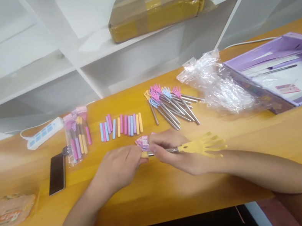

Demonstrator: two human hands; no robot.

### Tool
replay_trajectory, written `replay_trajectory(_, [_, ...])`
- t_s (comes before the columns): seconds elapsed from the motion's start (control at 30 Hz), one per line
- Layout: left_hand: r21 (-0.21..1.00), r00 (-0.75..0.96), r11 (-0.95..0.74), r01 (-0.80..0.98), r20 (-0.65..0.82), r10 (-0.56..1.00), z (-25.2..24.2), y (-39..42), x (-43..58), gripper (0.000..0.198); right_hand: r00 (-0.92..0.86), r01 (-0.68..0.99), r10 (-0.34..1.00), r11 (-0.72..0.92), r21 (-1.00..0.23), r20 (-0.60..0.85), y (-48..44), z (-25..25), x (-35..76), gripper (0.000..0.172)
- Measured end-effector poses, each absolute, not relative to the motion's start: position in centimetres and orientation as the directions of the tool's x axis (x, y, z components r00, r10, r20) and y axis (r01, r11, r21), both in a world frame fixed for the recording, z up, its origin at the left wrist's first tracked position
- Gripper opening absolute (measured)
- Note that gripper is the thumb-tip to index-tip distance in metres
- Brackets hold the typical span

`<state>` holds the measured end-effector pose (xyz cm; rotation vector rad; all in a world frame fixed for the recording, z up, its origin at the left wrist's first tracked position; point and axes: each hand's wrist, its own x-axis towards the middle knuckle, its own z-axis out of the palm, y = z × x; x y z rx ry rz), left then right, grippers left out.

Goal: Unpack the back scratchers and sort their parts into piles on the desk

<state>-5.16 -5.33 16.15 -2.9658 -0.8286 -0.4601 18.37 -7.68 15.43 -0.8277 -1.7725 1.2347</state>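
A yellow hand-shaped back scratcher (202,145) lies level between my hands, its claw pointing right. My right hand (173,148) is closed around its metal rod. My left hand (122,166) is closed on a yellow handle sleeve (144,154) at the rod's left end; most of that sleeve is hidden by the fingers. Small pink printed cards (142,143) lie just behind the hands. Beyond them is a row of pastel handle sleeves (122,125) in pink, purple, blue and yellow. Several metal-rod back scratchers (171,105) with coloured claws are heaped to the right of the row.
At left are bagged back scratchers (77,135), a phone (57,173), a power strip (45,134) and an orange-printed package (12,211). Clear plastic bags (219,85) lie against a purple box (277,100) at right. A taped carton (158,6) sits on the white shelf (94,56) behind.
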Motion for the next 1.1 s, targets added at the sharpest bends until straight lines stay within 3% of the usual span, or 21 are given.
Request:
replay_trajectory(0.07, [0.065, 0.808, -0.853, 0.517, 0.291, 0.512, 15.6, -5.3, -5.0, 0.052, -0.399, -0.023, 0.869, 0.309, -0.951, 0.292, -7.9, 14.3, 17.8, 0.021])
replay_trajectory(0.17, [0.098, 0.811, -0.866, 0.491, 0.310, 0.495, 15.1, -5.2, -4.9, 0.049, -0.402, -0.139, 0.831, 0.360, -0.923, 0.385, -8.3, 13.1, 17.0, 0.015])
replay_trajectory(0.4, [0.037, 0.853, -0.885, 0.464, 0.252, 0.458, 15.5, -4.9, -5.1, 0.052, -0.668, -0.163, 0.698, 0.203, -0.965, 0.260, -7.8, 13.7, 17.7, 0.042])
replay_trajectory(0.5, [0.061, 0.882, -0.904, 0.423, 0.204, 0.426, 15.8, -4.7, -5.2, 0.048, -0.716, -0.146, 0.622, 0.310, -0.940, 0.317, -7.8, 13.7, 17.8, 0.046])
replay_trajectory(0.7, [-0.020, 0.943, -0.960, 0.279, 0.195, 0.270, 16.2, -4.2, -5.9, 0.051, -0.716, 0.013, 0.549, 0.629, -0.778, 0.432, -9.1, 13.2, 17.6, 0.044])
replay_trajectory(0.83, [-0.084, 0.951, -0.973, 0.213, 0.245, 0.187, 16.7, -4.7, -6.0, 0.060, -0.718, 0.072, 0.442, 0.816, -0.574, 0.538, -9.9, 12.6, 17.5, 0.048])
replay_trajectory(0.97, [-0.143, 0.943, -0.973, 0.183, 0.306, 0.133, 17.4, -5.9, -6.1, 0.056, -0.677, 0.041, 0.328, 0.911, -0.411, 0.659, -10.4, 12.2, 17.0, 0.053])
replay_trajectory(1.1, [-0.185, 0.945, -0.967, 0.176, 0.308, 0.113, 18.1, -6.8, -6.6, 0.049, -0.656, 0.047, 0.294, 0.935, -0.352, 0.695, -10.8, 12.7, 16.7, 0.057])
